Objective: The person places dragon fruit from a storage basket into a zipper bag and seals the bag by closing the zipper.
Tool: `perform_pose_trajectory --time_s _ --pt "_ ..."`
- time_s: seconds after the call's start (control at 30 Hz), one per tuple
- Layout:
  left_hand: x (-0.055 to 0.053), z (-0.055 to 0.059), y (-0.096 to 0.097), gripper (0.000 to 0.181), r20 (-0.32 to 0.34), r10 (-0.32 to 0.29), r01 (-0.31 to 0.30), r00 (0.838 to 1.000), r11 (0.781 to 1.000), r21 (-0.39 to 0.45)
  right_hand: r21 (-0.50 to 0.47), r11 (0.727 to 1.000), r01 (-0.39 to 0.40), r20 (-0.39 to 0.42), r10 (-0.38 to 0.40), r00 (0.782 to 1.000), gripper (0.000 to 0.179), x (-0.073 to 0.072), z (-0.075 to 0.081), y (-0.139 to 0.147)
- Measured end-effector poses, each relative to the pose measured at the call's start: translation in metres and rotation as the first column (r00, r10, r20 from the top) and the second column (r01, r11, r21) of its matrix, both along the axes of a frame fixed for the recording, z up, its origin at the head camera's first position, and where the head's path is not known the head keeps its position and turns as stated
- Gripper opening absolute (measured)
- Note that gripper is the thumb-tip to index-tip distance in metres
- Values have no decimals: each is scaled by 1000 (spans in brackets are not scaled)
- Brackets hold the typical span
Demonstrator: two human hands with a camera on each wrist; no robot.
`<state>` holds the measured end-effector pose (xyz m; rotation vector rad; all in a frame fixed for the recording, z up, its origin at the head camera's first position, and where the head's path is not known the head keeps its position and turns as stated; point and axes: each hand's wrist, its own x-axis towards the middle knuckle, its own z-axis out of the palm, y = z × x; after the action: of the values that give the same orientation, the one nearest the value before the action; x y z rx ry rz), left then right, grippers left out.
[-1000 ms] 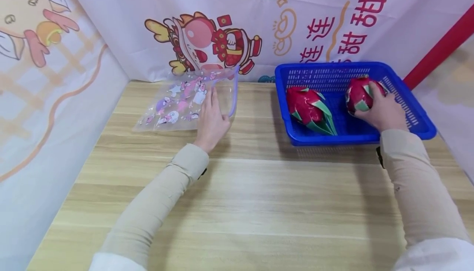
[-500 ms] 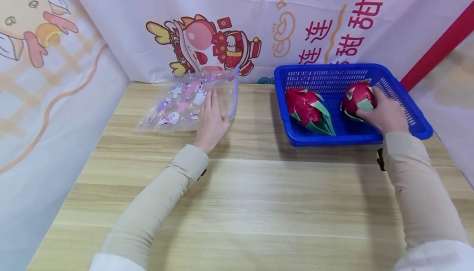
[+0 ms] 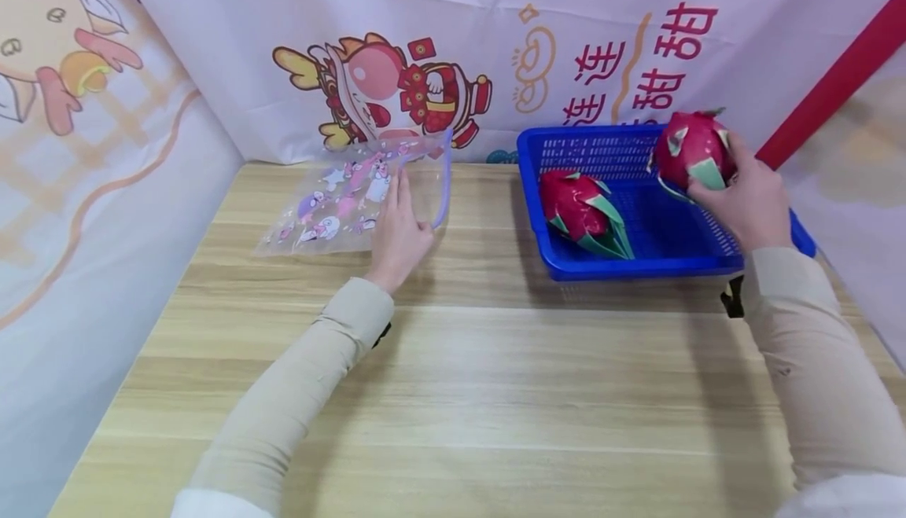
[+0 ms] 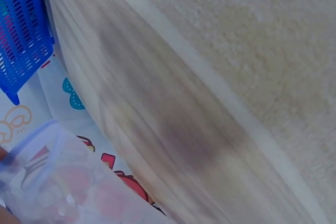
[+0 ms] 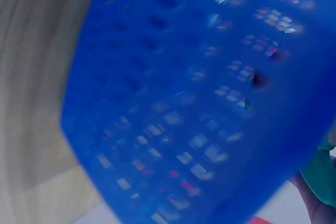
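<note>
In the head view my right hand (image 3: 753, 196) grips a red toy dragon fruit (image 3: 697, 148) with green leaf tips, raised above the right part of a blue plastic basket (image 3: 637, 267). A second dragon fruit (image 3: 576, 207) lies in the basket's left part. My left hand (image 3: 403, 239) lies at the mouth of a clear zip bag (image 3: 336, 203) printed with cartoon figures. Its fingers point forward, straight, against the film. The bag's purple zip edge (image 3: 446, 188) faces right and stands partly spread. In the right wrist view the basket's slotted wall (image 5: 184, 103) covers most of the hand and fruit.
The wooden table (image 3: 481, 392) runs up to a white printed cloth (image 3: 495, 54) at the back. Another printed cloth (image 3: 106, 188) stands on the left. A red strip (image 3: 828, 86) slants down behind the basket's right end.
My right hand has lifted the right dragon fruit off the basket floor to above its rim. The other fruit, my left hand and the bag have stayed in place; the view has shifted slightly.
</note>
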<state>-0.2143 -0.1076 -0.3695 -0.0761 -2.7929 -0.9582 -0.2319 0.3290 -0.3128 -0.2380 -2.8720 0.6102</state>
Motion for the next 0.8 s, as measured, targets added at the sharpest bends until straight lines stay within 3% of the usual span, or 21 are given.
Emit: perform_pose_trajectory --time_s 0.3,0.57,0.8 --pt "-3 2 -1 97 21 -50 49 999 999 10 -130 991 -35 -7 34 999 82 4 26 -38" --pt "-5 8 -1 99 34 -65 64 997 997 31 -149 979 -137 -63 129 990 80 5 38 -81" --pt "-7 20 0 99 40 -89 88 995 996 28 -151 955 -257 -127 239 963 78 10 44 -120"
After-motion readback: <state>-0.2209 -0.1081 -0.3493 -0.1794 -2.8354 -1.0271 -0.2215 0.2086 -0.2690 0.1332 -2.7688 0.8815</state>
